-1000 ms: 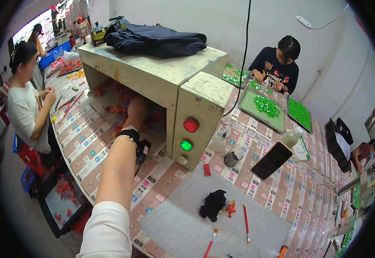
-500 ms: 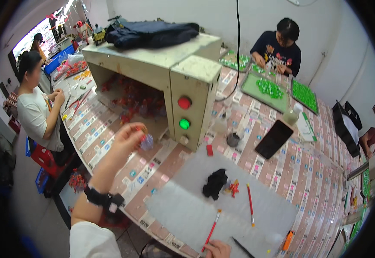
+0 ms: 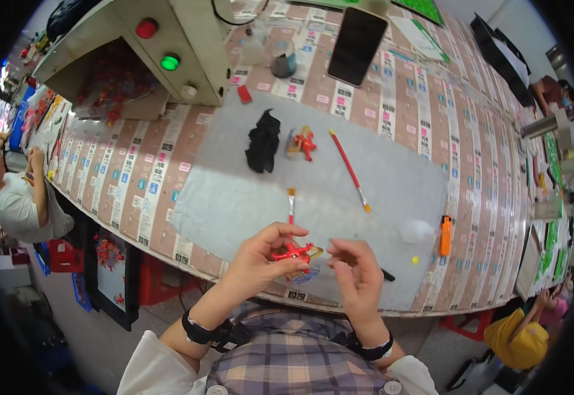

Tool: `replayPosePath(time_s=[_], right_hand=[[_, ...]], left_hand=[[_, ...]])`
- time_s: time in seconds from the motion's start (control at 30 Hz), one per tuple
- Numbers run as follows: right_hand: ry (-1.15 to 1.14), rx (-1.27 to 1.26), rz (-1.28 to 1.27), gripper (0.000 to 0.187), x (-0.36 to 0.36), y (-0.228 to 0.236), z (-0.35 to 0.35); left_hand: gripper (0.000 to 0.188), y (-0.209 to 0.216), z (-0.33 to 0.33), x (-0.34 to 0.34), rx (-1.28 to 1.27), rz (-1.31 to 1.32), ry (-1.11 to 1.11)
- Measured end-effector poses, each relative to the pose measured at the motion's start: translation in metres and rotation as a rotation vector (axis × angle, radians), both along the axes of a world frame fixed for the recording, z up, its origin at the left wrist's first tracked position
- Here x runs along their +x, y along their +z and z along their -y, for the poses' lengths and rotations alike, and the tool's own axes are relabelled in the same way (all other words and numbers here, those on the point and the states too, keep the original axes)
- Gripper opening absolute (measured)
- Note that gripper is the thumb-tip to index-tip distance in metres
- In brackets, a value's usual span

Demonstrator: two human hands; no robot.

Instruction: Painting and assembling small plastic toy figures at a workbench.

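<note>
My left hand pinches a small red toy figure with a yellowish loop and a clear bluish part below it, held low over the near edge of the grey sheet. My right hand is just right of the figure, its fingers bent and apart, with nothing visible in them. Beyond the hands, a red-handled flat brush lies partly hidden by my left hand. A second red brush lies slanted to the right. Another small red-and-yellow figure rests beside a crumpled black cloth.
A metal machine with red and green lights stands at the far left, red pieces in its opening. Behind the grey sheet are a phone and a small dark-grey pot. An orange cutter lies at right. People sit nearby.
My left hand has come back from the machine's opening to in front of me, bringing the figure. My right hand has moved up beside it from the brush handle. The view has tilted down.
</note>
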State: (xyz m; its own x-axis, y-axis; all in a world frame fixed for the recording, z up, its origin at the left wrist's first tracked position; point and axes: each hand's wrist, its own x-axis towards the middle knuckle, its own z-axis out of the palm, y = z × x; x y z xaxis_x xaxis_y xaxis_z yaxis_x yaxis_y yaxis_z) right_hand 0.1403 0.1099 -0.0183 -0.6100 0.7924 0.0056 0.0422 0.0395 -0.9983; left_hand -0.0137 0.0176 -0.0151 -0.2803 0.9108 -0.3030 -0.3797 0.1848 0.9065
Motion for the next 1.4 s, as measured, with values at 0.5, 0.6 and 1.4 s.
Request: replayPosePath(time_s=[0.5, 0.6, 1.4], right_hand=[[0.042, -0.095, 0.015, 0.012, 0.021, -0.005, 0.002], [-0.003, -0.077, -0.003, 0.011, 0.025, -0.004, 0.005], [0.112, 0.268, 0.113, 0.020, 0.028, 0.007, 0.008]], left_hand=[[0.053, 0.002, 0.005, 0.022, -0.032, -0.236, -0.074], [0.058, 0.002, 0.006, 0.023, 0.006, -0.252, -0.084], [0.028, -0.002, 0.007, 0.031, 0.270, -0.766, -0.033]])
